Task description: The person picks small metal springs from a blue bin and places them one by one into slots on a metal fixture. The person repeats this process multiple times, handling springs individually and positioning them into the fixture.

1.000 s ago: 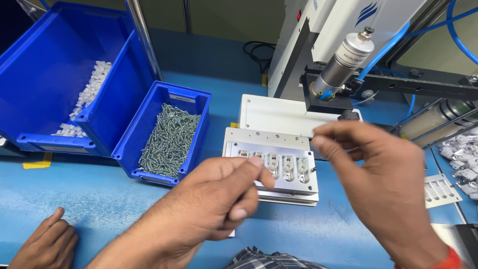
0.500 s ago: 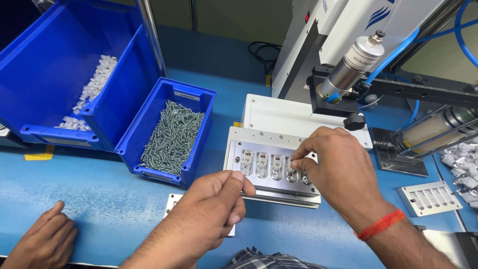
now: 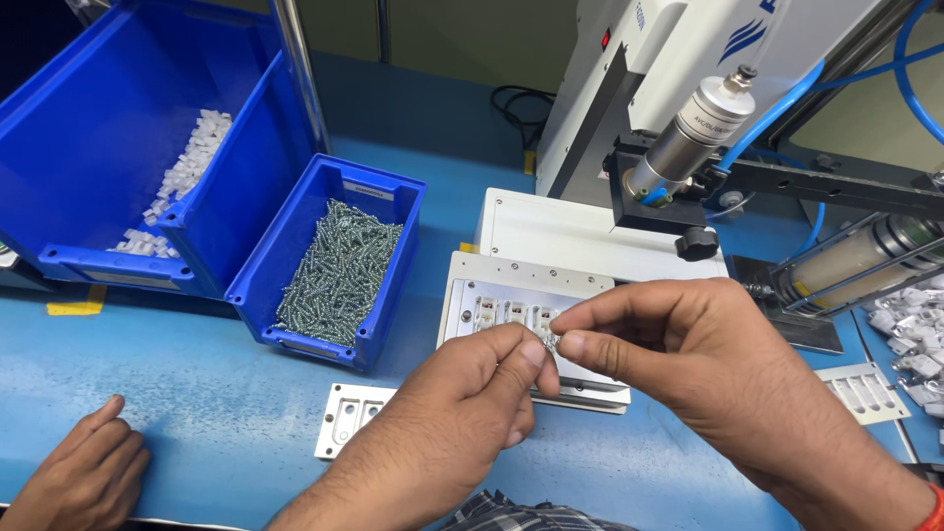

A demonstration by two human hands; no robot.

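Left hand [image 3: 462, 413] and right hand [image 3: 688, 364] met fingertip to fingertip, both pinched on small screw [image 3: 551, 341] above fixture plate [image 3: 492, 295]; screw bin [image 3: 339, 261] nearby.

Bare blue tabletop [image 3: 197, 383] lies open leftward; machine head [image 3: 688, 147] overhangs the fixture plate [image 3: 492, 290].

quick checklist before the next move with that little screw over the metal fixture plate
1. Small screw pinched between fingertips of left hand and right hand: ok.
2. Which hand really carries it: cannot tell.
3. Hands over the metal fixture plate: ok.
4. Plate pockets loaded with parts: three visible, the rest hidden by the hands, cannot tell.
5. Screws left in the small blue bin: ok.
6. Another person's hand lies apart from the plate: ok.
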